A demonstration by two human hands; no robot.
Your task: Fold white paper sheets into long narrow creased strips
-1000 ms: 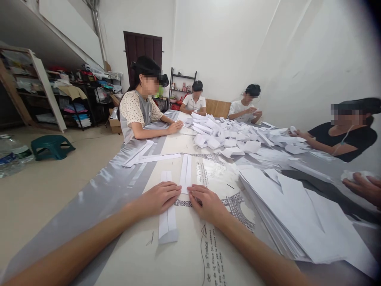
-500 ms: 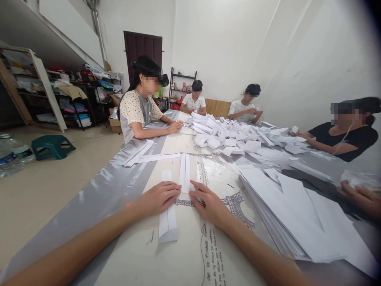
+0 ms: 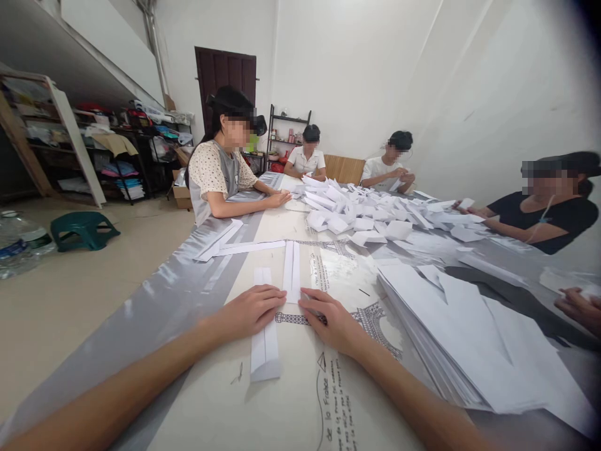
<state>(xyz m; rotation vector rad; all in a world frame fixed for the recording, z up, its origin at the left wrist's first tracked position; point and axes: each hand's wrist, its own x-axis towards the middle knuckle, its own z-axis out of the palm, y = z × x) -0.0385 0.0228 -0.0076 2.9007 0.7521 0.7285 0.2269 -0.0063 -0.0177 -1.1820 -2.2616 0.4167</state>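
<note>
My left hand (image 3: pixel 252 311) lies flat, fingers together, on a long folded white paper strip (image 3: pixel 264 357) that runs toward me on the table. My right hand (image 3: pixel 329 322) rests fingers-down on the near end of a second folded paper strip (image 3: pixel 292 270) that points away from me. Both hands press paper against the printed tablecloth (image 3: pixel 300 401); neither lifts anything. The two hands' fingertips nearly meet between the strips.
A thick stack of white sheets (image 3: pixel 469 344) lies at my right. A heap of folded papers (image 3: pixel 366 210) fills the table's far middle. Several people sit around the table; another person's hand (image 3: pixel 580 307) is at the right edge. A green stool (image 3: pixel 82 228) stands on the floor left.
My hands stay almost still on the strips; the right fingers shift slightly. The other person's hand at the right edge moved down and dropped the white wad it held.
</note>
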